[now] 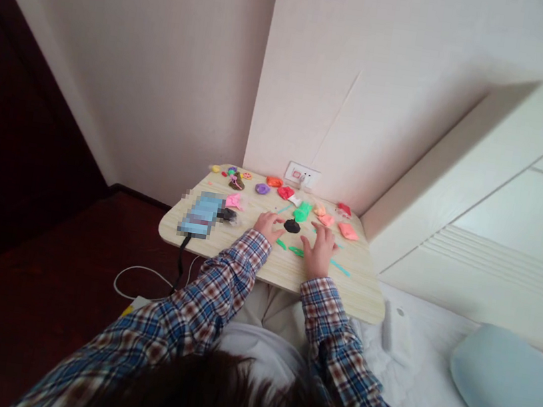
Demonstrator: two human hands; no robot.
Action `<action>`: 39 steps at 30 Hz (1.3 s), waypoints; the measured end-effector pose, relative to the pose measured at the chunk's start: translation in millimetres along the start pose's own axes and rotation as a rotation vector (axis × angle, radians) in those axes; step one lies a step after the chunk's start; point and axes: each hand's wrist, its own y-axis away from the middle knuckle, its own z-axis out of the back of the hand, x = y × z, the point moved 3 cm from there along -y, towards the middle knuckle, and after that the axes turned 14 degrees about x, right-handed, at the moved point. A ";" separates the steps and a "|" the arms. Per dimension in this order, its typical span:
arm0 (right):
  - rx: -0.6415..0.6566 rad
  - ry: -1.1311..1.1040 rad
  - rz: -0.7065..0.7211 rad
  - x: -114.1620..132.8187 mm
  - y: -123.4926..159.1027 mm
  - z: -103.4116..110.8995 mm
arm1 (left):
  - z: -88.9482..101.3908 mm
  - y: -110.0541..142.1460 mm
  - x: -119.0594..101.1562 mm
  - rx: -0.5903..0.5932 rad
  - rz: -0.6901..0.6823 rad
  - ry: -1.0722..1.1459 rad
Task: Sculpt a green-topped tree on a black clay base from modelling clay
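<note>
A person in a plaid shirt is leaning over a pale table [364, 294], with both hands near its middle. A black lump [291, 226] is lying flat on the tabletop between them. The left hand [268, 225] is curving its fingers, loosely parted, just beside the lump's left edge; whether a fingertip is touching it is too small to tell. The right hand [319, 249] is spreading its thumb and fingers open on the other side, visibly gripping nothing. Green strips [296, 251] are lying on the near side of the lump, and a blue strip [340, 268] is slanting beside the right hand. Beyond the lump, a green lump [302, 210] is sitting near a red lump [286, 193], while a purple lump [262, 189] is resting farther left.
</note>
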 end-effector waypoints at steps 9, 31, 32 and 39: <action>-0.004 0.153 0.238 8.5 -31.7 5.7 | -12.8 -37.1 -13.3 -0.054 -0.004 0.098; -0.053 0.145 0.282 15.2 -40.8 -6.1 | -9.4 -41.9 -15.6 -0.026 0.055 0.273; -0.039 0.138 0.280 15.4 -40.2 -5.5 | -9.2 -42.6 -14.7 -0.028 0.063 0.295; -0.049 0.094 0.215 6.3 -29.5 8.2 | -8.7 -44.5 -10.0 -0.029 0.095 0.388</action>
